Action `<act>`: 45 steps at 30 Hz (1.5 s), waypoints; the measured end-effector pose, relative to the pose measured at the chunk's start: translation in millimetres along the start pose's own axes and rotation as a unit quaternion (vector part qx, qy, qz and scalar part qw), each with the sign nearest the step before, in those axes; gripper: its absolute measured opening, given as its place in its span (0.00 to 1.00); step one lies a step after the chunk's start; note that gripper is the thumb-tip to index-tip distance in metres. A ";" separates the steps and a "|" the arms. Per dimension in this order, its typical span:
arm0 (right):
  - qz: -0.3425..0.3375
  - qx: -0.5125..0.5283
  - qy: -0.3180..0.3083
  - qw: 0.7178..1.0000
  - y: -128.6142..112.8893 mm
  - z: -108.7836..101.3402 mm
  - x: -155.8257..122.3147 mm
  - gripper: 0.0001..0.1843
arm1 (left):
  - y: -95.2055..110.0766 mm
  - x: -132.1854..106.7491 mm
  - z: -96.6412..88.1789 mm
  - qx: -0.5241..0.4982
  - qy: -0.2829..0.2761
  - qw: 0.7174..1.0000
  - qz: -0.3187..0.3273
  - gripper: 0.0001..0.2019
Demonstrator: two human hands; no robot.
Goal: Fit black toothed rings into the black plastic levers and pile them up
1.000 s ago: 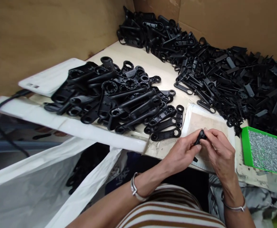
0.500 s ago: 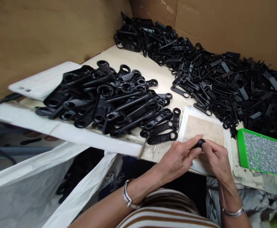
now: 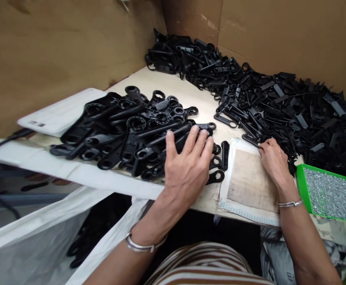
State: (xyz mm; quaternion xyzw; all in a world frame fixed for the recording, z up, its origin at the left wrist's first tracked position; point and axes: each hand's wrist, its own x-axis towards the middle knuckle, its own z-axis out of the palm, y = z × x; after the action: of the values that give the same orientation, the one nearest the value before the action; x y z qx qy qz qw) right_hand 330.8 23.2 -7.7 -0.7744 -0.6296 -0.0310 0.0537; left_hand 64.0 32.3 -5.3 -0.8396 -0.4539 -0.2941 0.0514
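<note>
My left hand (image 3: 187,164) lies flat with its fingers spread on the near right edge of a heap of long black plastic handles (image 3: 125,126). My right hand (image 3: 272,160) reaches over a worn white pad (image 3: 247,180) to the edge of a second, larger heap of small black plastic parts (image 3: 280,103). Its fingers curl at the pile's edge, and whatever they pinch is hidden. A green tray (image 3: 300,186) full of small silver screws sits just right of that wrist.
Brown cardboard walls (image 3: 57,51) close off the back and left of the table (image 3: 173,85). A white flat device (image 3: 60,113) with a black cable lies at the left. A white plastic bag (image 3: 42,237) holding black parts hangs open below the table edge.
Both hands held one small black part together over the pad. Now they are apart: the left lies on the handle heap, the right has reached to the small-parts heap. The part is gone from view.
</note>
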 end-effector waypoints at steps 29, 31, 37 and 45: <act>-0.058 -0.165 0.018 0.984 61.8 -38.2 -72.2 0.13 | 81.8 -17.4 15.4 -0.785 -0.303 0.420 -0.339 0.21; -0.047 -0.206 0.009 0.977 71.8 -34.0 -66.5 0.12 | 79.0 -17.7 15.4 -0.795 -0.293 0.407 -0.341 0.19; -0.111 -0.185 0.042 0.976 84.8 -34.1 -69.0 0.12 | 78.7 -21.0 16.6 -0.808 -0.286 0.386 -0.341 0.23; -0.180 0.102 0.035 0.978 49.2 -13.0 -78.8 0.12 | 80.2 -30.3 33.3 -0.848 -0.260 0.346 -0.306 0.28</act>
State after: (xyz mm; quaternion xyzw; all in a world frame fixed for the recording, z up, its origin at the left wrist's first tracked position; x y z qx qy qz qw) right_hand 363.0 -64.9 -6.1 -0.6372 -0.7563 -0.0027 0.1483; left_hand 129.9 -24.8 -34.5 -0.2722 -0.1782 -0.2837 -0.9020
